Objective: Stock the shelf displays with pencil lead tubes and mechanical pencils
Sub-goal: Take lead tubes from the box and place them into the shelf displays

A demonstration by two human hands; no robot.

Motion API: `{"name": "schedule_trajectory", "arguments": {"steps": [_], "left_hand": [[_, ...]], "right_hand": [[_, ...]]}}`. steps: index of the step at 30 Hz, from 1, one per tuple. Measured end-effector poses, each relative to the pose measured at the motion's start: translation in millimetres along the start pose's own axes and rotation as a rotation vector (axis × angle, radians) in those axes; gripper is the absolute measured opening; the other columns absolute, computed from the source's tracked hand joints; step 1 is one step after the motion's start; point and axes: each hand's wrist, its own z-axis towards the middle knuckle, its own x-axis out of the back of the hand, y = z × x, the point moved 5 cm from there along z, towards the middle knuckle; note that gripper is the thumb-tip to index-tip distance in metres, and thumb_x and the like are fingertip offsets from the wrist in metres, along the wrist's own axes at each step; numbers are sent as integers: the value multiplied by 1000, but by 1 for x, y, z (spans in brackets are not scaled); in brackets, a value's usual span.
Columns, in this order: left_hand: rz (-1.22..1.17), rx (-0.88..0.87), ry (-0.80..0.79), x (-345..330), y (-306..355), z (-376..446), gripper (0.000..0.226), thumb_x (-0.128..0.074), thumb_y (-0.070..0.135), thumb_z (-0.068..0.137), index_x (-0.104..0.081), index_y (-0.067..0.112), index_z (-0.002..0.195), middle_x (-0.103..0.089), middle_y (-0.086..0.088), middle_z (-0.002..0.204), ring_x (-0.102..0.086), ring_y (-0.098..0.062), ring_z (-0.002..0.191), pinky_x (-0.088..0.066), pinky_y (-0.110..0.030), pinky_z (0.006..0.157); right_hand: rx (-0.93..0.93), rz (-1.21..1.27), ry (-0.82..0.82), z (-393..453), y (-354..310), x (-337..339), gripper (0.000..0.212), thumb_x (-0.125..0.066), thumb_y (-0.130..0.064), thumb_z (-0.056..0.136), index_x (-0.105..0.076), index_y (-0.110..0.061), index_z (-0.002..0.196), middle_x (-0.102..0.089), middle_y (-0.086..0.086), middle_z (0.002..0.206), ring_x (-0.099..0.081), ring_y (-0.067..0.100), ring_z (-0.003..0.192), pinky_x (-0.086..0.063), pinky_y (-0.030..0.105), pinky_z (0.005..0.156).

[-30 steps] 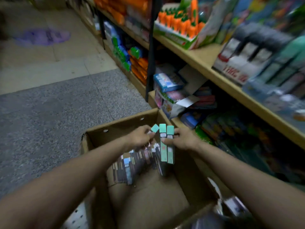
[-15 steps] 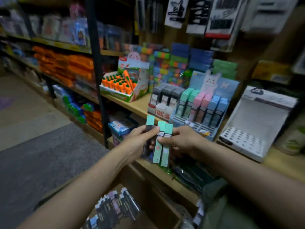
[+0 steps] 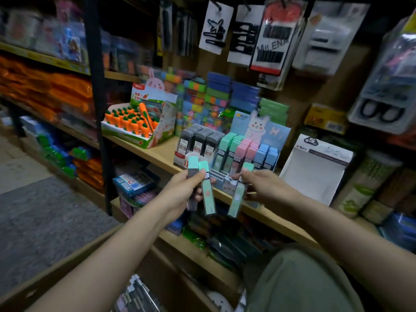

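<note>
My left hand [image 3: 180,194] grips two mint lead tubes [image 3: 208,188], held upright before the wooden shelf [image 3: 157,154]. My right hand [image 3: 265,188] pinches a third mint tube [image 3: 237,199], tilted, just in front of the bunny display [image 3: 247,149] of pastel tubes. Carrot pens [image 3: 132,122] stand further left. Half a second ago all three tubes were bunched together; now they are split apart.

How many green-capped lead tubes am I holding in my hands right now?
3. Two are in the left hand: a dark-bodied tube and a mint tube beside it. One mint tube is in the right hand. Others could be hidden behind the fingers.
</note>
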Motion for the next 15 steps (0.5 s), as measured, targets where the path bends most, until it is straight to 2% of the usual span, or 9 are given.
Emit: {"name": "schedule_trajectory", "arguments": {"steps": [4,6,7,9,11,13,15], "left_hand": [[-32,33,17,3,-3,11,23,-55,20,98,-58,3,114,-76,-7,87,-45,-3,48,-39,-16,42],[-48,31,32,6,-3,17,24,-56,21,98,-58,4,116,-76,-8,89,-45,-3,48,-39,-16,41],[-57,27,37,8,-2,20,25,-57,21,97,-58,5,116,-76,-8,90,-46,-3,48,-39,-16,41],[-74,11,38,13,0,24,26,-57,21,97,-58,5,118,-76,-8,92,-47,-3,49,-40,-17,42],[-81,3,43,17,3,27,27,-57,21,97,-58,4,118,-76,-7,90,-47,-4,49,-40,-17,42],[-85,6,59,22,5,29,28,-57,21,97,-59,2,117,-76,-7,90,-47,-4,48,-40,-17,41],[-86,3,71,25,7,31,29,-57,22,97,-60,0,116,-76,-7,91,-46,-4,48,-39,-17,41]], "right_hand": [[181,-245,117,12,-31,26,27,-52,-30,99,-69,-8,96,-67,5,84,-63,10,65,-53,27,62],[306,-352,192,18,-51,34,17,-63,-30,93,-66,-15,102,-70,3,86,-68,13,70,-57,34,69],[362,-400,239,21,-61,38,18,-68,-29,90,-65,-18,104,-71,0,86,-69,13,73,-58,34,70],[467,-536,334,27,-79,42,23,-74,-31,85,-65,-22,104,-69,-9,81,-66,4,72,-54,22,66],[545,-675,397,34,-92,41,28,-75,-33,83,-68,-21,107,-67,-10,79,-60,-2,70,-45,13,63],[585,-733,410,45,-95,36,31,-75,-32,84,-69,-15,110,-68,-5,79,-60,0,67,-44,14,62],[603,-769,413,55,-92,30,30,-75,-31,85,-68,-13,108,-68,-2,78,-60,5,66,-50,20,64]]}}
